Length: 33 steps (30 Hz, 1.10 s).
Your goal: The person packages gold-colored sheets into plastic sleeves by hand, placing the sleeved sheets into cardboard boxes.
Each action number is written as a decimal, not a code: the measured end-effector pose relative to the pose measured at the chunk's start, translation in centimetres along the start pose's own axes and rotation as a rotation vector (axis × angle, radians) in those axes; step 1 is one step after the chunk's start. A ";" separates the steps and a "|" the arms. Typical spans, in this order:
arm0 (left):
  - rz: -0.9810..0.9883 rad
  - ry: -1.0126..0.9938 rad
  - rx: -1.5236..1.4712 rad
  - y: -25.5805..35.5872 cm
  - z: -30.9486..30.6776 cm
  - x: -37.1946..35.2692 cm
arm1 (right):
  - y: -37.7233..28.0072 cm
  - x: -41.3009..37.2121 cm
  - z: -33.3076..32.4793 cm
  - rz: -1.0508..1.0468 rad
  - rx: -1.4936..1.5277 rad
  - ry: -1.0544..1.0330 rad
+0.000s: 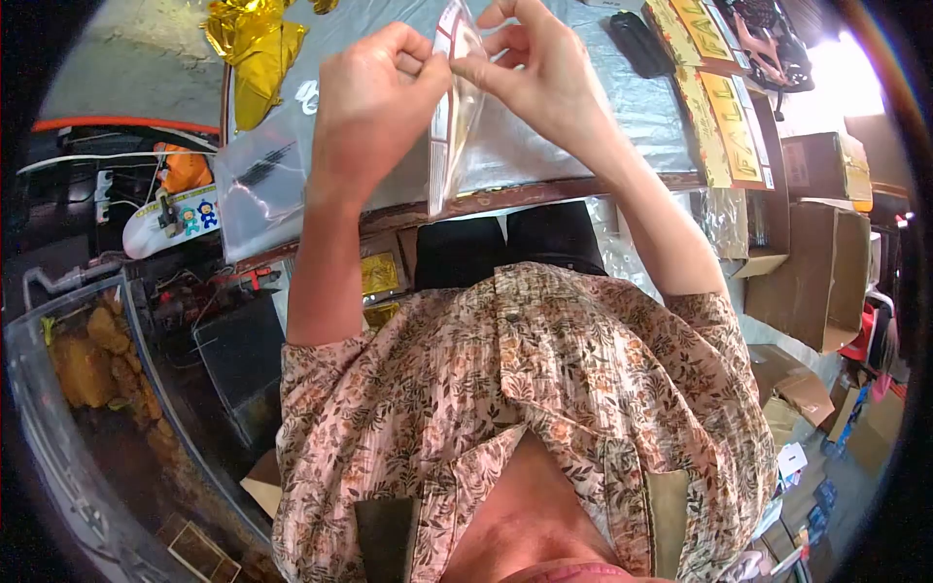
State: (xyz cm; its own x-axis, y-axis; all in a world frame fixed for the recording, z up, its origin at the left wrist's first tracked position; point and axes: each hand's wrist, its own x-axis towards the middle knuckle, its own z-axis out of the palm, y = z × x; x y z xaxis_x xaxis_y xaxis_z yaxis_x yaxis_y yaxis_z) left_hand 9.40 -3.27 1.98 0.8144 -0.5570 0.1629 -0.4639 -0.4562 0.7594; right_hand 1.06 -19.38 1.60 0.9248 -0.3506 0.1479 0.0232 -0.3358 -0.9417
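Note:
A clear plastic packet (pixel 468 117) with a white and dark-red printed edge hangs upright between my hands, over the near side of the table. My left hand (pixel 384 92) is closed, its thumb and fingers pinching the upper left edge of the packet. From the other side, my right hand (pixel 539 73) has its thumb against the top of the packet and its fingers curled behind. What lies inside the packet I cannot make out. Beside my left forearm, a clear plastic bag (pixel 260 194) droops over the table's corner.
Shiny grey sheeting covers the table (pixel 593 117). Gold foil (pixel 255 58) sits far left; a black case (pixel 639 44) and yellow "FALL" packages (pixel 734 126) lie right. Cardboard boxes (pixel 807 267) stand beyond. A clear-walled tank (pixel 44 389) with brown rocks and a skateboard (pixel 160 225) are left.

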 end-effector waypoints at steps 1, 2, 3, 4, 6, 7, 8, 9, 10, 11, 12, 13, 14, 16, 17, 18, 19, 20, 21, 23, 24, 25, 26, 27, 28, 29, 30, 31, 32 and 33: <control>-0.002 -0.004 0.001 -0.3 -0.1 0.2 | 1.1 0.3 0.3 0.004 0.002 0.000; 0.028 -0.030 0.010 -0.7 -0.4 0.6 | 3.0 0.9 0.8 0.006 0.042 -0.018; 0.058 -0.054 0.020 -0.9 -0.6 0.8 | 3.7 1.3 1.2 0.005 0.084 -0.037; 0.057 -0.053 0.024 -1.0 -0.9 0.9 | 4.1 1.7 1.4 0.004 0.088 -0.039; 0.021 -0.120 0.041 -0.6 -1.6 1.0 | 4.5 1.9 2.1 0.103 0.066 -0.316; 0.019 -0.119 0.044 -0.1 -1.8 0.9 | 3.9 1.8 2.0 0.079 0.063 -0.301; 0.041 -0.131 0.151 0.6 -1.9 0.7 | 4.2 2.0 2.2 0.076 0.064 -0.304; 0.063 -0.141 0.257 1.2 -2.2 0.6 | 4.6 2.5 2.6 0.046 0.111 -0.237; 0.062 -0.133 0.260 1.6 -2.7 0.4 | 4.8 2.8 2.8 0.016 0.157 -0.172; 0.044 -0.203 0.288 2.0 -3.2 0.4 | 4.8 2.9 2.9 0.009 0.158 -0.177; 0.027 -0.271 0.317 2.2 -3.6 0.4 | 4.3 2.9 2.9 -0.034 0.115 -0.101; 0.025 -0.263 0.319 1.9 -3.7 0.7 | 3.9 2.9 3.0 -0.074 0.072 -0.026; 0.073 -0.248 0.403 1.2 -3.6 1.0 | 3.9 3.0 3.1 -0.077 0.073 -0.032; 0.120 -0.225 0.490 0.4 -2.9 1.2 | 4.5 3.4 3.6 -0.138 -0.022 0.070; 0.188 -0.138 0.587 0.3 -1.9 1.0 | 5.3 3.6 4.1 -0.142 -0.022 0.064; 0.257 -0.049 0.684 0.1 -1.0 0.9 | 5.9 3.7 4.5 -0.135 0.021 0.071; 0.256 -0.046 0.684 -0.4 -0.5 1.0 | 6.5 3.8 4.7 -0.127 0.064 0.079; 0.300 -0.001 0.687 -0.9 0.1 1.0 | 7.1 3.8 4.6 -0.127 0.063 0.078; 0.344 0.043 0.688 -1.4 0.5 1.0 | 6.8 3.4 4.3 -0.111 0.017 0.039; 0.368 0.067 0.691 -2.0 1.1 1.2 | 6.8 3.5 4.0 -0.097 -0.031 0.003; 0.385 0.089 0.694 -2.1 1.3 1.1 | 7.1 3.6 4.1 -0.083 -0.020 0.019; 0.381 0.091 0.693 -2.2 1.5 1.1 | 7.2 3.6 4.2 -0.072 -0.010 0.033; 0.376 0.100 0.703 -2.1 1.7 1.2 | 7.4 3.6 4.2 -0.076 -0.011 0.029; 0.373 0.109 0.716 -2.0 1.7 1.3 | 7.4 3.7 4.1 -0.067 -0.002 0.027; 0.373 0.112 0.717 -2.2 1.6 1.5 | 7.4 3.8 4.0 -0.056 0.008 0.027; 0.360 0.113 0.744 -2.5 1.6 1.8 | 7.6 3.8 3.9 -0.057 0.009 0.028; 0.348 0.112 0.770 -2.6 1.5 1.9 | 7.8 3.7 3.8 -0.048 -0.022 0.016; 0.351 0.111 0.768 -2.6 1.3 2.0 | 8.0 3.7 3.8 -0.039 -0.054 0.004; 0.350 0.080 0.746 -2.7 1.0 2.1 | 8.4 3.8 3.9 -0.039 -0.055 0.007; 0.348 0.050 0.724 -2.6 0.8 2.1 | 8.6 3.8 4.2 -0.059 0.019 0.051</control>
State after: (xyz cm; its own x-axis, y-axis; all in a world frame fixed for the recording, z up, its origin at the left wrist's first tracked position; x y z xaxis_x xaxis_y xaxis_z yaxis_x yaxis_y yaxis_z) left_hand 12.05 -3.84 -0.19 0.5884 -0.7261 0.3558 -0.7908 -0.6086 0.0655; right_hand 6.37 -19.96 -7.24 0.9010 -0.3748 0.2183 0.0851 -0.3407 -0.9363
